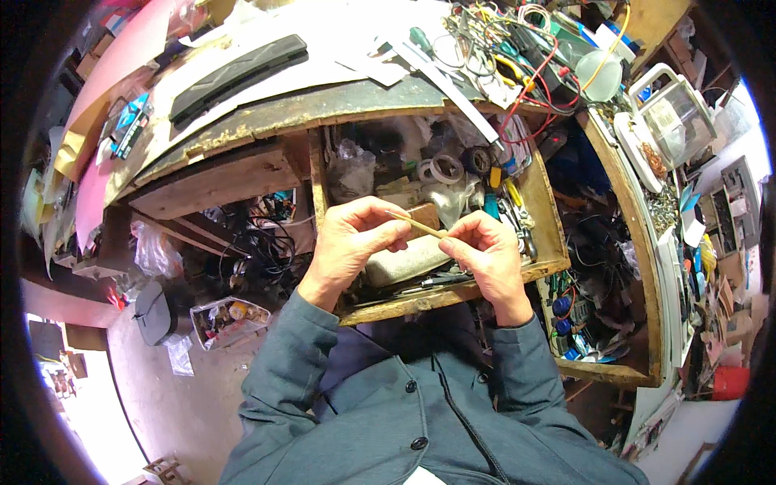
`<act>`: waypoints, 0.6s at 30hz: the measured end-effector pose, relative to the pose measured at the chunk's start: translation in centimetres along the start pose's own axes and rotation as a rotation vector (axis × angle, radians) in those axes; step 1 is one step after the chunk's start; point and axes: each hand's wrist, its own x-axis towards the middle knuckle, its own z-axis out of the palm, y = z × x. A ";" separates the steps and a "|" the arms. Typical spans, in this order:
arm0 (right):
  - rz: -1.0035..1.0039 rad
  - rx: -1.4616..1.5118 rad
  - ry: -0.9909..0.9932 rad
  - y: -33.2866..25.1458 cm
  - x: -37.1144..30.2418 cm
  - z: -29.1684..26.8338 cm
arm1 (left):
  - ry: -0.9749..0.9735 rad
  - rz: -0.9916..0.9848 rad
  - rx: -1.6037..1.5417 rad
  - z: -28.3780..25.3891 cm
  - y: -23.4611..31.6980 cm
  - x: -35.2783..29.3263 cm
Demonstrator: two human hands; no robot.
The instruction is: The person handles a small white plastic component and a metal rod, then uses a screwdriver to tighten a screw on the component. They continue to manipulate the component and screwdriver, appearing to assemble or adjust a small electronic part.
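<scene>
A thin, straight, tan stick (pixel 419 225) is stretched between my two hands above an open wooden drawer (pixel 420 305). My left hand (pixel 352 246) pinches its left end with thumb and fingers. The other end sits between the thumb and fingers of my right hand (pixel 491 255). What kind of stick it is, I cannot make out. Below my hands lies a pale, elongated case (pixel 404 263) in the drawer. Behind it are a roll of white tape (pixel 446 169), crumpled clear bags (pixel 353 171) and hand tools (pixel 515 194) along the right side.
On the worktop (pixel 339 99) lie a long black case (pixel 238 77), a white strip (pixel 453 93) and tangled wires with red leads (pixel 558 73). A second cluttered drawer (pixel 653 323) juts out at right. A basket of odds and ends (pixel 230 323) stands on the floor at left.
</scene>
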 end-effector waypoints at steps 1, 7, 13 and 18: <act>0.020 -0.009 -0.015 -0.1 0.0 0.0 | 0.003 -0.006 -0.005 0.0 0.2 0.0; 0.055 -0.033 -0.067 -0.1 -0.1 0.1 | 0.022 0.004 0.029 0.0 0.0 0.0; 0.052 -0.072 -0.107 0.0 -0.2 0.5 | 0.042 0.010 0.030 0.0 0.1 -0.1; 0.064 -0.151 -0.120 -0.1 -0.1 0.2 | 0.033 -0.005 0.013 0.1 0.1 0.1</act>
